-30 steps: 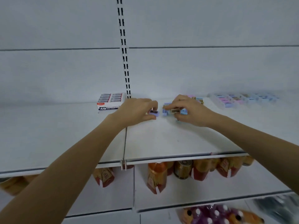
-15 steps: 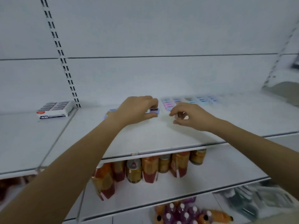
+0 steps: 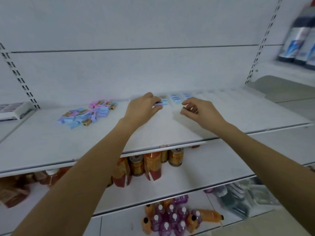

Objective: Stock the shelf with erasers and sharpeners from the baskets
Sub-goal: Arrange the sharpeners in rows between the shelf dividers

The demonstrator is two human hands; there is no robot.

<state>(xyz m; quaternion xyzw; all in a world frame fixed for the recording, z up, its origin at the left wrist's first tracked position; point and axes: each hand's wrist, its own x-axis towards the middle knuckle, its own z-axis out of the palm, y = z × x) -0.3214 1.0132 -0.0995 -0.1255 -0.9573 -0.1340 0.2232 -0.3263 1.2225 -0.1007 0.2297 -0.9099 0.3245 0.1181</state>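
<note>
A loose pile of pastel sharpeners (image 3: 85,114) lies on the white shelf (image 3: 170,133), left of both hands. Neat rows of blue sharpeners (image 3: 176,98) stand at the back of the shelf. My left hand (image 3: 142,109) pinches a purple sharpener (image 3: 158,105) at the front end of those rows, touching or just above the shelf. My right hand (image 3: 200,110) hovers to the right with its fingers curled around a small dark-edged sharpener (image 3: 185,108), mostly hidden. A white box of erasers (image 3: 14,110) sits at the far left.
Slotted uprights (image 3: 20,79) stand at the shelf's back corners. Cans and orange pouches (image 3: 148,166) fill the shelf below, and purple and orange bottles (image 3: 170,218) lie at the bottom. Blurred bottles (image 3: 300,40) stand on a higher shelf at the right.
The view has swung right. Both hands moved from the loose pile to the neat rows, the left one carrying the purple sharpener. The right hand let go of the bunch it held.
</note>
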